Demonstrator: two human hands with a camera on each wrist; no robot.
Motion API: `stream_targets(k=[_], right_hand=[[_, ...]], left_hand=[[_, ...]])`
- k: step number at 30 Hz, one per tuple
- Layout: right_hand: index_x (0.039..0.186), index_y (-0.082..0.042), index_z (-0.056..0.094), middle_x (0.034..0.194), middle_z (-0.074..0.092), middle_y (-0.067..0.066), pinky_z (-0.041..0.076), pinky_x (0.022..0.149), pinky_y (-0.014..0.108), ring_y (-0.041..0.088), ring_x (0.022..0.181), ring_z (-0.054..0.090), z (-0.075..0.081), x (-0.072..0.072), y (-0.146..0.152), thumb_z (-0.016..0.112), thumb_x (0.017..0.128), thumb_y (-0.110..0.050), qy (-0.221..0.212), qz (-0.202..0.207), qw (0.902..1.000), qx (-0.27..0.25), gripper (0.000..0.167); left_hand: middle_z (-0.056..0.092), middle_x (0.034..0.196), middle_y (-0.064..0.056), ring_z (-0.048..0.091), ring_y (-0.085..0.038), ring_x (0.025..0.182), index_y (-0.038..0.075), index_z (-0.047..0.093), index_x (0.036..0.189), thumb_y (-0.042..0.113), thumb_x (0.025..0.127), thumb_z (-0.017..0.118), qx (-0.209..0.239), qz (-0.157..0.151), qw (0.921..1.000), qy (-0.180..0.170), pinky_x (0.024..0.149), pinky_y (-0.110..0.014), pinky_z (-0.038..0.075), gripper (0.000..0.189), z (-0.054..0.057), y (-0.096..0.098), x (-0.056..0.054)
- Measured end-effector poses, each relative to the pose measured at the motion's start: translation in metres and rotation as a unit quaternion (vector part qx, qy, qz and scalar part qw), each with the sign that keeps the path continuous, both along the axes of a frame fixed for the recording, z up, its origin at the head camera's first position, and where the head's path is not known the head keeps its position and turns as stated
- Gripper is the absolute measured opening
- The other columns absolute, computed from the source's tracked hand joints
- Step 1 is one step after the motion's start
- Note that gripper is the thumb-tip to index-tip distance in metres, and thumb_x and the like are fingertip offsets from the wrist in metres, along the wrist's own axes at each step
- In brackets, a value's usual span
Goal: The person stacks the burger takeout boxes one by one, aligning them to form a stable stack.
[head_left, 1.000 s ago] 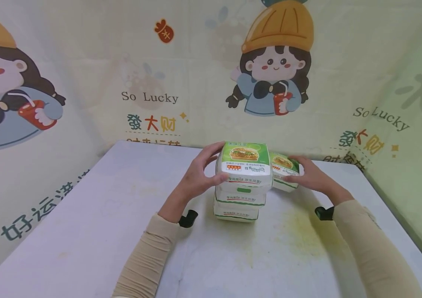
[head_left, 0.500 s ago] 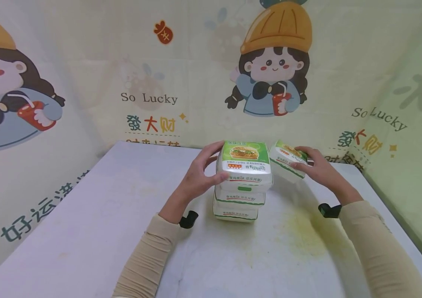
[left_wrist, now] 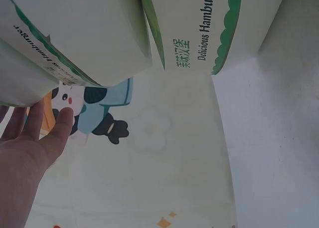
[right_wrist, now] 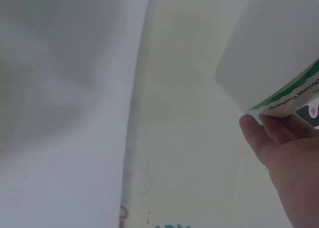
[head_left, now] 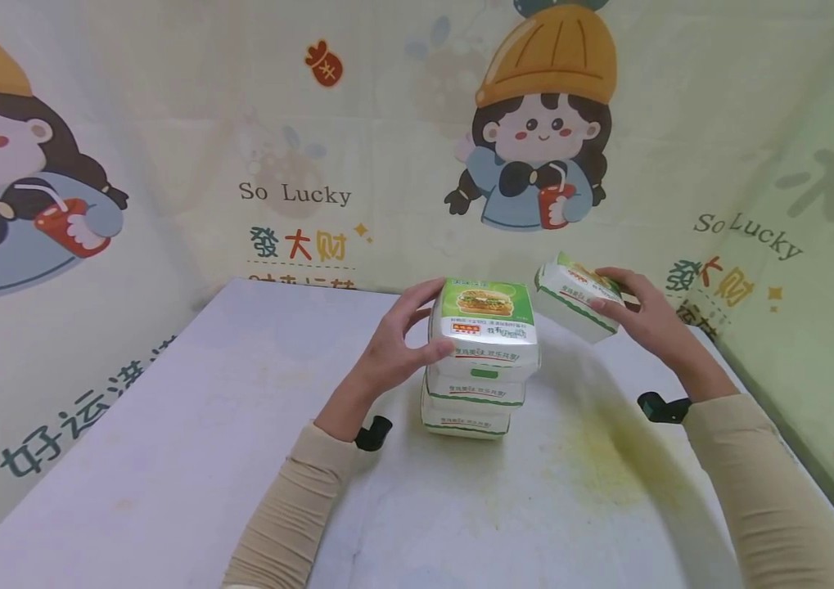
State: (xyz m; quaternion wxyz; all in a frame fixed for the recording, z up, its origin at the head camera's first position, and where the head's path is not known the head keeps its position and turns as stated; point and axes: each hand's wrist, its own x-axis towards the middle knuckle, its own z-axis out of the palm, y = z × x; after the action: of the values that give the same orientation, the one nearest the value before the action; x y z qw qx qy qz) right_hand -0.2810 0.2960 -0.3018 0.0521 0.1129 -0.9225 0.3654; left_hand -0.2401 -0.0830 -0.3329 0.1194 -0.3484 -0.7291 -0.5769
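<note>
White-and-green cardboard hamburger boxes stand in a stack in the middle of the head view. My left hand (head_left: pixel 390 348) grips the top hamburger box (head_left: pixel 486 323) at its left side, thumb on the front corner and fingers toward the back. Below it sit a middle box (head_left: pixel 475 391) and a bottom box (head_left: pixel 466 422). Right of the stack, another hamburger box (head_left: pixel 574 301) hangs tilted above the table, pinched at its right side by my right hand (head_left: pixel 645 319). In the right wrist view this box (right_wrist: pixel 269 53) shows its plain underside; the hand (right_wrist: pixel 294 163) is at its edge.
The white table (head_left: pixel 203 458) bears a yellowish stain (head_left: pixel 604 458) at the right of the stack. A printed cartoon cloth (head_left: pixel 387 147) hangs close behind the table's back edge and along both sides. Black wrist cameras (head_left: pixel 663 407) sit under both wrists.
My right hand has lifted its hamburger box off the table, from beside the stack up and to the right, and the box has tilted. My left hand and the stack have stayed put.
</note>
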Motion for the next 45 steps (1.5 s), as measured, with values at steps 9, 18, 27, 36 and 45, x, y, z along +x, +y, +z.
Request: stream_targets(k=[9, 18, 27, 36, 45], right_hand=[[0.155, -0.021, 0.030, 0.153, 0.028, 0.017, 0.042, 0.074, 0.008, 0.042, 0.122, 0.046, 0.019, 0.010, -0.004, 0.055, 0.099, -0.044, 0.022, -0.005, 0.9995, -0.021, 0.066], [0.152, -0.026, 0.036, 0.151, 0.034, 0.009, 0.047, 0.074, 0.007, 0.034, 0.116, 0.046, 0.031, 0.016, -0.011, 0.056, 0.098, -0.041, 0.073, 0.008, 0.9963, -0.045, 0.060], [0.150, -0.033, 0.039, 0.148, 0.039, 0.004, 0.053, 0.074, 0.012, 0.032, 0.112, 0.051, 0.044, 0.023, -0.022, 0.058, 0.097, -0.040, 0.102, 0.025, 0.9930, -0.054, 0.057], [0.149, -0.031, 0.041, 0.147, 0.040, 0.000, 0.051, 0.080, 0.009, 0.028, 0.115, 0.049, 0.060, 0.033, -0.041, 0.061, 0.095, -0.037, 0.130, 0.050, 0.9887, -0.055, 0.058], [0.146, -0.035, 0.043, 0.148, 0.038, -0.005, 0.056, 0.078, 0.015, 0.040, 0.119, 0.051, 0.071, 0.044, -0.067, 0.065, 0.093, -0.033, 0.135, 0.097, 0.9844, -0.058, 0.057]], left_hand=[[0.040, 0.154, 0.002, 0.036, -0.012, 0.140, 0.017, 0.039, 0.151, 0.054, 0.084, 0.070, 0.000, 0.002, 1.0000, 0.003, 0.117, -0.040, 0.038, 0.083, 0.000, 0.000, -0.001], [0.040, 0.154, -0.001, 0.036, -0.016, 0.141, 0.016, 0.038, 0.152, 0.055, 0.084, 0.069, 0.004, -0.001, 0.9999, 0.009, 0.117, -0.043, 0.038, 0.085, 0.000, 0.003, 0.002], [0.040, 0.153, 0.000, 0.036, -0.015, 0.140, 0.016, 0.038, 0.152, 0.061, 0.082, 0.068, 0.005, 0.000, 1.0000, 0.004, 0.117, -0.043, 0.038, 0.088, -0.001, 0.004, 0.002], [0.039, 0.154, 0.000, 0.036, -0.016, 0.141, 0.018, 0.037, 0.152, 0.054, 0.084, 0.068, 0.014, -0.005, 0.9999, -0.004, 0.118, -0.044, 0.037, 0.083, -0.001, 0.005, 0.001], [0.037, 0.155, -0.010, 0.033, -0.024, 0.143, 0.007, 0.035, 0.153, 0.029, 0.084, 0.069, 0.022, 0.002, 0.9995, -0.021, 0.118, -0.049, 0.035, 0.079, 0.007, 0.007, 0.008]])
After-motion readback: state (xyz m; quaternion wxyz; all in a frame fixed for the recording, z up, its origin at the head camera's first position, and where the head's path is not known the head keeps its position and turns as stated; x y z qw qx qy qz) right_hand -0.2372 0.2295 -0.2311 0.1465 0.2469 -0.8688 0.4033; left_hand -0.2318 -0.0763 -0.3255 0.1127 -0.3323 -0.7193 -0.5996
